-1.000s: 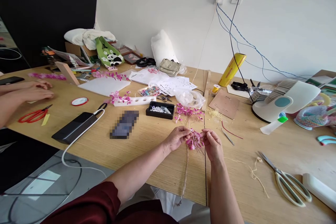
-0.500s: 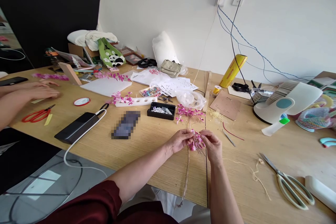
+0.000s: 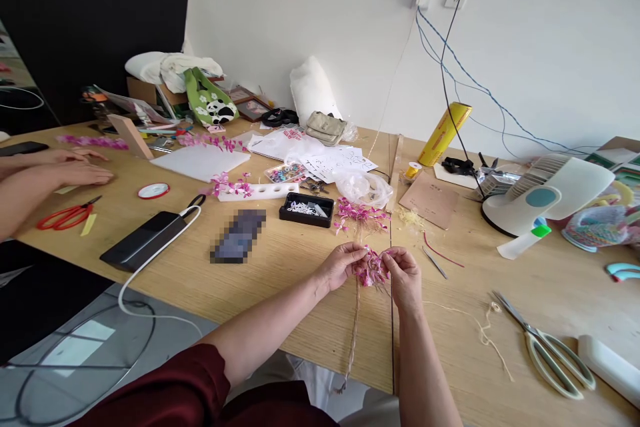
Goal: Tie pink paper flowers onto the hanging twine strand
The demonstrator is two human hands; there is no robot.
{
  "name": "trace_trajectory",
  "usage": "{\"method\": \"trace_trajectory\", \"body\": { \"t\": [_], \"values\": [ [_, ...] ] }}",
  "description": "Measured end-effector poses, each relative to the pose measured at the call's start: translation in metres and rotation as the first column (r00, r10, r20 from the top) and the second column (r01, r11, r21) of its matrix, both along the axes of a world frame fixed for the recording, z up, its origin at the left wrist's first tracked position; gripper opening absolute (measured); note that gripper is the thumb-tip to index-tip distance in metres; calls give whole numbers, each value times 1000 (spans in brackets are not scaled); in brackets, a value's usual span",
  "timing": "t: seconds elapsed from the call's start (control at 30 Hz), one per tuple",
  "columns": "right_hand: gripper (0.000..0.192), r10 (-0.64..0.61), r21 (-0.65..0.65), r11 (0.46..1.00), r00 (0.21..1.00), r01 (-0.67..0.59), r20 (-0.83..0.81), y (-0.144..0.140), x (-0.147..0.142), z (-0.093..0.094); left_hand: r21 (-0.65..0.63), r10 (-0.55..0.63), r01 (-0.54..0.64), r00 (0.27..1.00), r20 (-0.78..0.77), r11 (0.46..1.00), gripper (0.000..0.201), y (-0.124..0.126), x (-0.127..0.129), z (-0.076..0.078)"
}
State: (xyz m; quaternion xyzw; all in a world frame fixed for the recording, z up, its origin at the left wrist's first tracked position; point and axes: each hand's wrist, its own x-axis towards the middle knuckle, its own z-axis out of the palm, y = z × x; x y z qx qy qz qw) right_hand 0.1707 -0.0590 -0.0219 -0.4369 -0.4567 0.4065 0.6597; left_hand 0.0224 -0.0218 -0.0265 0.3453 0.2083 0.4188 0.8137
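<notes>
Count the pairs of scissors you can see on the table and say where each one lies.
2. The red scissors lie at the left, near another person's hands. The pale green scissors lie at the right, near the table's front edge. Clutter at the back may hide more.

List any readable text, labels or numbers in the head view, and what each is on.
No text can be read.
White paper sheets: dark printed marks, too small to read.
Brown card: faint mark, unreadable.
Yellow roll: no legible label.
Pixelated object: blurred out.
Left hand and right hand hold pink flowers: no writing.
</notes>
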Motion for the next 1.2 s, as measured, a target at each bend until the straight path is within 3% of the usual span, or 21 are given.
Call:
{"method": "trace_trajectory", "body": {
  "t": [0.3, 0.57, 0.97, 1.1, 1.2],
  "values": [
    [11, -51, 59, 998, 960, 36, 274, -3, -10, -2, 30, 31, -29, 998, -63, 999, 30, -4, 2, 3],
    [4, -183, 185, 979, 746, 81, 640, -4, -9, -1, 54, 3, 2, 996, -93, 999, 33, -4, 1, 4],
    [2, -328, 309, 942, 578, 134, 747, -3, -12, -3, 105, 9, 5, 991, -134, 994, 34, -3, 4, -3],
    [3, -336, 321, 937, 591, 135, 733, -2, -13, -4, 103, 5, 9, 991, -133, 995, 34, -4, 5, -3],
    [5, -283, 251, 957, 651, 144, 704, -2, -12, -5, 88, 4, 7, 992, -128, 996, 35, -4, 5, -1]
  ]
}}
